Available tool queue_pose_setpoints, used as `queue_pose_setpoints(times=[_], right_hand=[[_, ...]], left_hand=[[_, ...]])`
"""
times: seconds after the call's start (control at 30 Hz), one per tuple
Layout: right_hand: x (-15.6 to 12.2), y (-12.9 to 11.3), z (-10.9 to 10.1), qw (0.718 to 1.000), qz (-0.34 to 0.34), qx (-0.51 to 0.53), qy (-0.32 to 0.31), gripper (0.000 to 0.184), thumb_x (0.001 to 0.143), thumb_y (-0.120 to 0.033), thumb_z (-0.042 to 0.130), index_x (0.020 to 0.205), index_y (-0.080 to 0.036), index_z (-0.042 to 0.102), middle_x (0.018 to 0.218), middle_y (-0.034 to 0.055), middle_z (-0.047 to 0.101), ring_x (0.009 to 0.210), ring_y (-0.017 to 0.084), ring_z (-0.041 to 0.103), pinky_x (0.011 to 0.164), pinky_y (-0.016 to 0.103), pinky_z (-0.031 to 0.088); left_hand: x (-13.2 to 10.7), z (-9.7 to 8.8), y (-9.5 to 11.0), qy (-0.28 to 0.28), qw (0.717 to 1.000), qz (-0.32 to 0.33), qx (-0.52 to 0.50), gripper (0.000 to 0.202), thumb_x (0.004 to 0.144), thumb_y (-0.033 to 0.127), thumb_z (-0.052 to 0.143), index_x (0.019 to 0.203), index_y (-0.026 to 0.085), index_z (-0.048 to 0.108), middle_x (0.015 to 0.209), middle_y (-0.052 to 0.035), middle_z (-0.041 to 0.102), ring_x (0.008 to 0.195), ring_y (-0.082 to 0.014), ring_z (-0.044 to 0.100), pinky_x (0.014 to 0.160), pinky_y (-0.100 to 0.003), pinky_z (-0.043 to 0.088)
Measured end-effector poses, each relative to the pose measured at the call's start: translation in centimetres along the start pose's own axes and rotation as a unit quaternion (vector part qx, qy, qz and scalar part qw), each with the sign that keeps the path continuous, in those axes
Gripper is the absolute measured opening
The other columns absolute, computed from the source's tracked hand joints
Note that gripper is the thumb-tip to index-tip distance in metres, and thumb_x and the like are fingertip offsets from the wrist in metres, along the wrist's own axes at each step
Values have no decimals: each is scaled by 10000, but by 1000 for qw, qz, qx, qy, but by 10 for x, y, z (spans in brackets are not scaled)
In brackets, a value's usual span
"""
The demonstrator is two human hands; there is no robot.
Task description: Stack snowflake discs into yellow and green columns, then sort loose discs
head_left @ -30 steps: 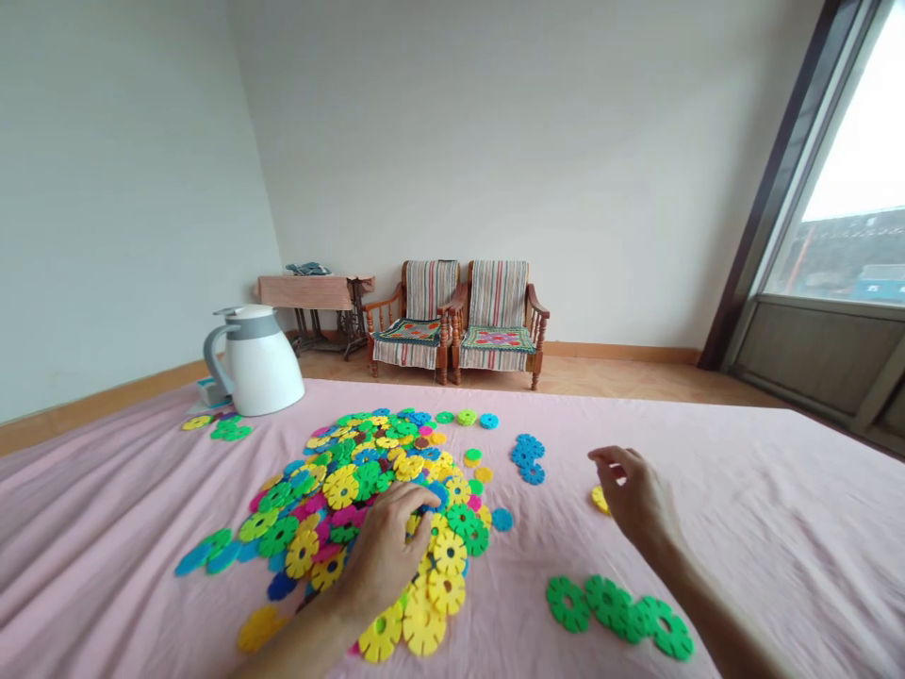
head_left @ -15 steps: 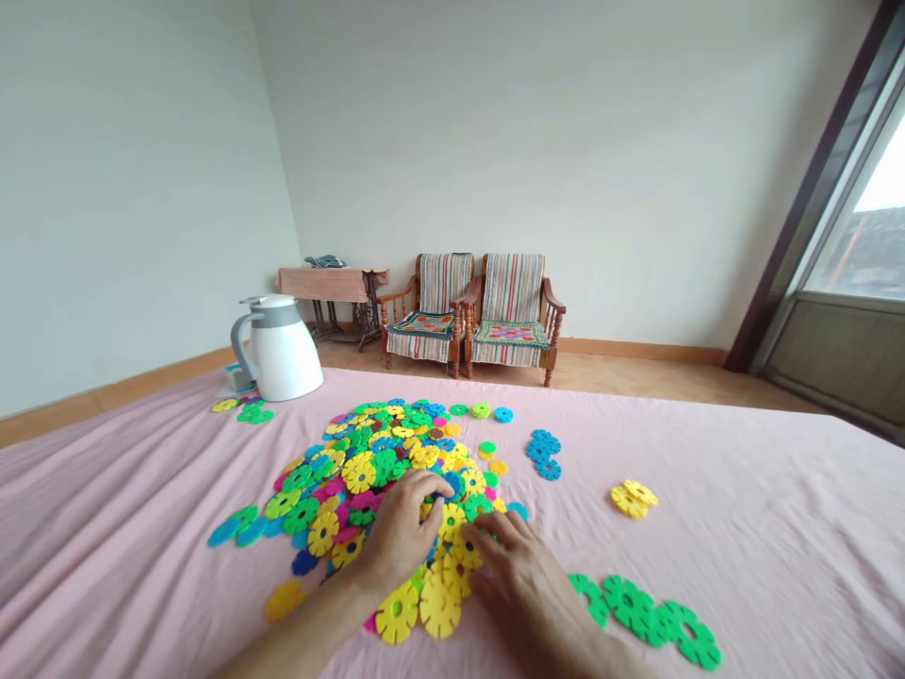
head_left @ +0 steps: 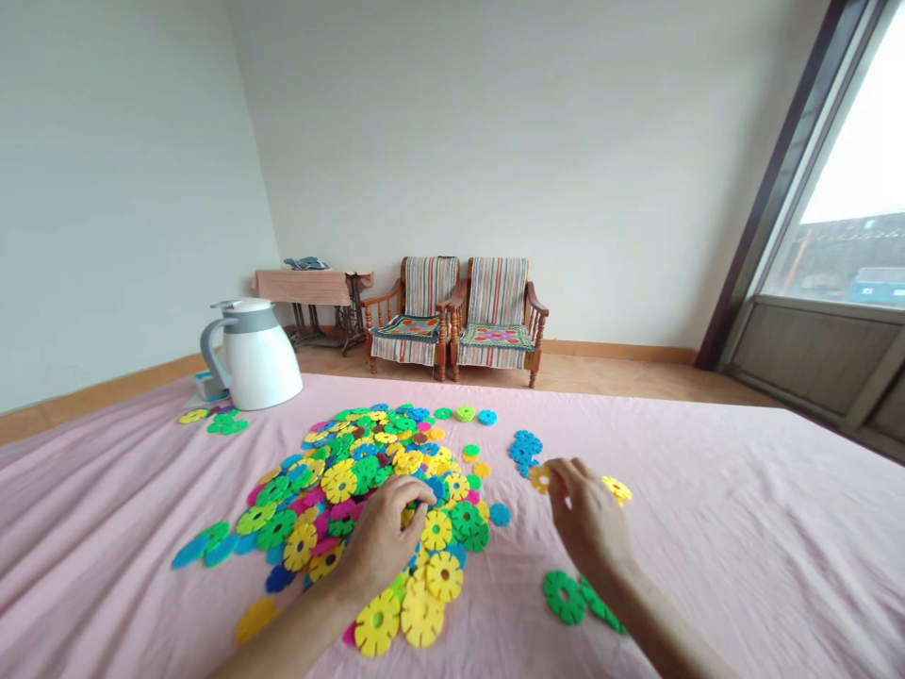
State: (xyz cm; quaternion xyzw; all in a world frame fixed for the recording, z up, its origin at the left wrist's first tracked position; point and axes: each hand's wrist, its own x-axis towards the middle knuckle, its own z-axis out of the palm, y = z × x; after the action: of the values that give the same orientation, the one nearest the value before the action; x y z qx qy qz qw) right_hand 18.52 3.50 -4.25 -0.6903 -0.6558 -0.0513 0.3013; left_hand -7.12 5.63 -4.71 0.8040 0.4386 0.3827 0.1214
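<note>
My right hand (head_left: 585,514) is raised over the cloth to the right of the pile, its fingers pinched on a yellow notched plastic disc (head_left: 538,478). My left hand (head_left: 394,517) rests over the pile of notched discs (head_left: 339,481), its fingers curled and thumb bent toward them; what lies inside the grip is hidden. A blue disc (head_left: 436,488) shows by its fingertips. Just past the right hand lie a cluster of blue discs (head_left: 526,448) and yellow discs (head_left: 617,488), partly covered. Green discs (head_left: 564,597) lie below the right wrist, some hidden by the forearm.
A pink cloth (head_left: 742,528) covers the surface. A white and grey jug (head_left: 261,363) stands at the back left, near a few loose green discs (head_left: 227,424). Beyond the edge are two wooden armchairs (head_left: 499,321) and a cloth-covered stand (head_left: 304,286).
My right hand has moved from the pile's edge up and to the right, carrying a yellow disc. The left hand stays over the pile. The view has turned slightly right.
</note>
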Motion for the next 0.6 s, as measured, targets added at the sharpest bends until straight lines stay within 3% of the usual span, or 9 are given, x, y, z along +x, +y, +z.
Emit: queue_pose_setpoints(times=[0.17, 0.3, 0.4, 0.47, 0.6], right_hand=[[23, 67, -13, 986, 140, -88, -13, 363, 858, -260, 313, 932, -228, 667, 868, 92, 651, 752, 208, 596, 617, 308, 360], [25, 82, -15, 979, 168, -118, 23, 369, 844, -283, 331, 1014, -216, 652, 1026, 135, 632, 864, 261, 593, 647, 351, 381], [23, 62, -9, 992, 116, 1, 44, 357, 851, -282, 325, 1018, -178, 623, 977, 117, 632, 812, 216, 604, 669, 327, 415], [16, 36, -5, 992, 49, 112, 21, 323, 851, -297, 345, 967, -176, 621, 873, 82, 641, 738, 182, 600, 658, 296, 431], [-13, -27, -5, 959, -106, 241, -108, 237, 825, -244, 414, 896, -206, 637, 812, 42, 629, 729, 161, 578, 666, 270, 441]], left_hand=[[0, 0, 0, 2, 1000, 2, 2, 182, 771, 109, 474, 783, 196, 633, 855, -35, 649, 868, -190, 592, 806, -333, 477], [0, 0, 0, -2, 1000, 3, 4, 183, 781, 110, 462, 784, 195, 624, 855, -37, 645, 870, -190, 591, 805, -330, 474], [0, 0, 0, -1, 1000, -1, 2, 180, 783, 111, 460, 787, 191, 622, 848, -39, 646, 860, -189, 594, 794, -326, 475], [0, 0, -1, 6, 1000, -7, 2, 178, 780, 115, 467, 798, 192, 626, 847, -35, 649, 852, -186, 599, 787, -321, 476], [0, -2, -2, 26, 999, -19, 13, 184, 783, 119, 468, 817, 195, 632, 858, -29, 650, 862, -183, 600, 796, -321, 472]])
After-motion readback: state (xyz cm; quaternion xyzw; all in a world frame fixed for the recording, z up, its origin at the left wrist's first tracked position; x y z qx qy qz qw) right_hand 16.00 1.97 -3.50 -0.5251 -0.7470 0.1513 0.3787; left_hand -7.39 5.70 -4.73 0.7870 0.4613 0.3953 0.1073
